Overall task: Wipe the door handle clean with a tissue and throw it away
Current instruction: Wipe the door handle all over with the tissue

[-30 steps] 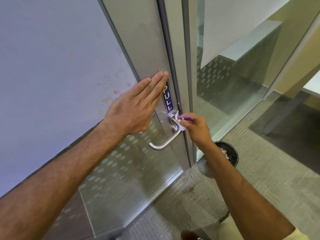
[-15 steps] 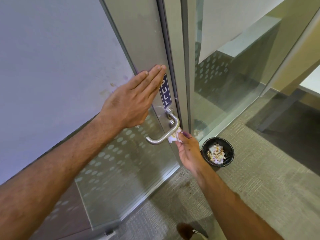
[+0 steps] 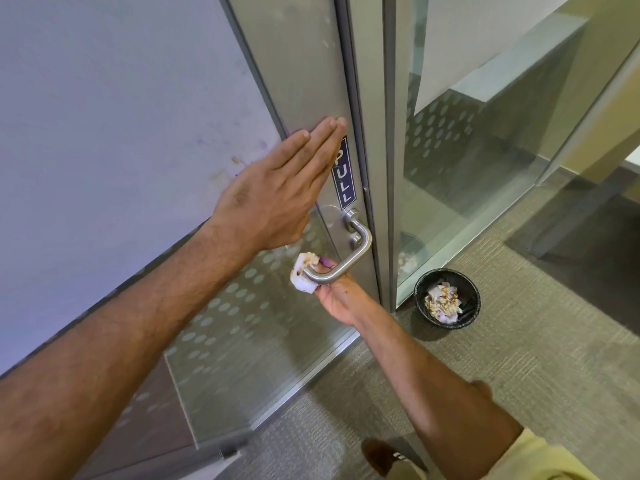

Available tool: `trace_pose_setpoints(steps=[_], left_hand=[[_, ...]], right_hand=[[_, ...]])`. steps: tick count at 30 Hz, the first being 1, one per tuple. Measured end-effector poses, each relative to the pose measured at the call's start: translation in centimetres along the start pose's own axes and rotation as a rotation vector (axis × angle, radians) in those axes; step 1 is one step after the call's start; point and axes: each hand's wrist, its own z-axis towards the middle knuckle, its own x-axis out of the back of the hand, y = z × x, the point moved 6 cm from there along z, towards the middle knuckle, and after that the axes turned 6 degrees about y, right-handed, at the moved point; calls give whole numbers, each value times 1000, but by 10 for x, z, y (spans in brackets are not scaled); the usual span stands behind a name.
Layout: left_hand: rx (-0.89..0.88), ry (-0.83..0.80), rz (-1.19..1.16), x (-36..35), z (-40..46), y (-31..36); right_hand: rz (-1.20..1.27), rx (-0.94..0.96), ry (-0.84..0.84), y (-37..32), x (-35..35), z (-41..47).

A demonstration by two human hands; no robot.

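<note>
The left hand (image 3: 273,199) lies flat and open against the door (image 3: 298,71), fingers together, their tips beside the blue PULL sign (image 3: 343,174). Below it, the stained tissue (image 3: 304,271) wraps the free end of the metal door handle (image 3: 349,251), pinched there by the right hand (image 3: 334,296), which reaches up from beneath the lever. Further right, a black bin (image 3: 446,297) stands on the carpet (image 3: 540,358) near the glass panel (image 3: 460,174), holding crumpled tissues.
</note>
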Motion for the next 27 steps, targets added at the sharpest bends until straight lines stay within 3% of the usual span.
trace_pose_setpoints(steps=[2, 6, 9, 12, 15, 18, 23, 27], left_hand=[[9, 7, -5, 0, 0, 0], [17, 9, -18, 0, 0, 1], [32, 13, -29, -1, 0, -1], [29, -3, -31, -2, 0, 0], [29, 6, -31, -1, -1, 0], [35, 16, -35, 0, 0, -1], [14, 33, -26, -2, -1, 2], [9, 27, -22, -4, -2, 3]], right_hand=[[-146, -4, -47, 0, -1, -5], [-201, 28, 144, -5, 32, -25], [-281, 199, 459, -35, 69, -45], [-283, 483, 785, -83, 81, -75], [-377, 718, 645, -127, 34, -88], [-595, 694, 453, -132, -14, -72], [-902, 724, 615, -111, -26, -43], [-1057, 666, 445, -95, -35, -42]])
